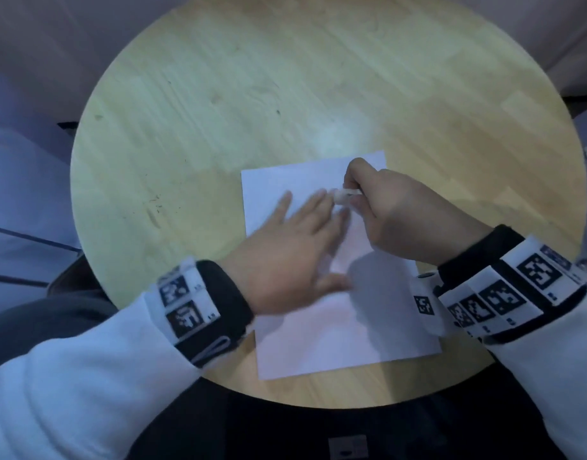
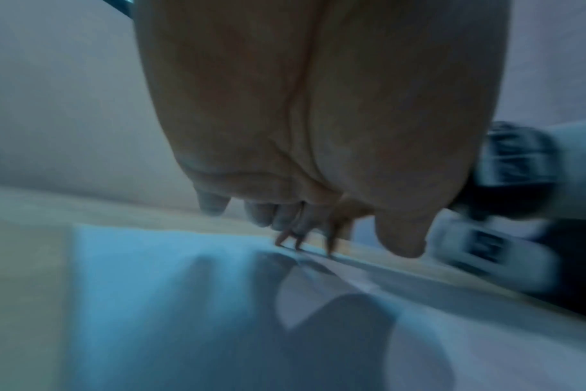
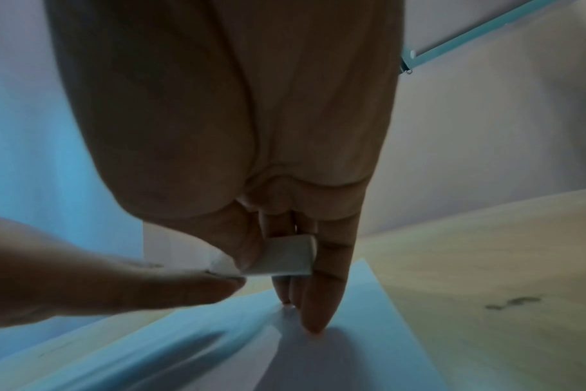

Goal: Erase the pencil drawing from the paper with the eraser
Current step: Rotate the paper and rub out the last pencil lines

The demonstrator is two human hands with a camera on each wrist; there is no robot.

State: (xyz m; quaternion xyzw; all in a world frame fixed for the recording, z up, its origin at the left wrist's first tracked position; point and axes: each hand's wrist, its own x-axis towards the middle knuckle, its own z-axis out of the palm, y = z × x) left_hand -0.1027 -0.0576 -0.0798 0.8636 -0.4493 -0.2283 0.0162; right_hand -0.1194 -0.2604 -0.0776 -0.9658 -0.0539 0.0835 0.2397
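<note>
The right hand pinches the eraser just above the far part of the paper on the desk. The left hand lies flat and spread beside it. The drawing, probably under the hands, is hidden.

White paper lies on a pale wood-grain tabletop; the eraser is white, the wristbands black-and-white checkered, sleeves white.

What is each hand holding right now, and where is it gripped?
The right hand pinches the white eraser by its sides, between thumb and fingers. The left hand holds nothing; it lies flat over the paper.
</note>
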